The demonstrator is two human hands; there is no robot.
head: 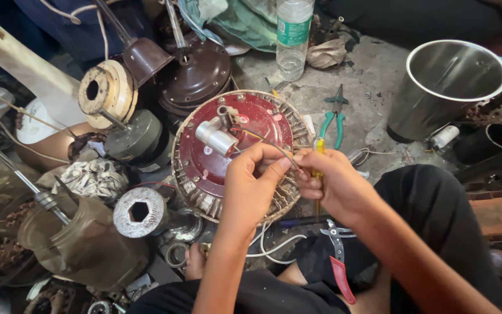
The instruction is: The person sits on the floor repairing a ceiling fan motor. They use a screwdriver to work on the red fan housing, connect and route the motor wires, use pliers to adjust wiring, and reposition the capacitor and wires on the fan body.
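A round fan motor with a red plate (257, 113) and a ring of windings lies on the floor in front of me. A silver cylindrical capacitor (216, 138) sits on the plate. My left hand (251, 180) pinches a thin wire that runs from the motor. My right hand (329, 180) grips a yellow-handled screwdriver (318, 152) and also touches the wire's end, close against my left fingertips. Both hands hover over the motor's near right edge.
Green-handled pliers (333, 119) lie right of the motor. A plastic bottle (293, 35) stands behind it, a steel pot (448, 81) at the right. Brown fan housings (196, 72), a grey motor (137, 136) and other parts crowd the left. Red-handled cutters (339, 264) rest by my leg.
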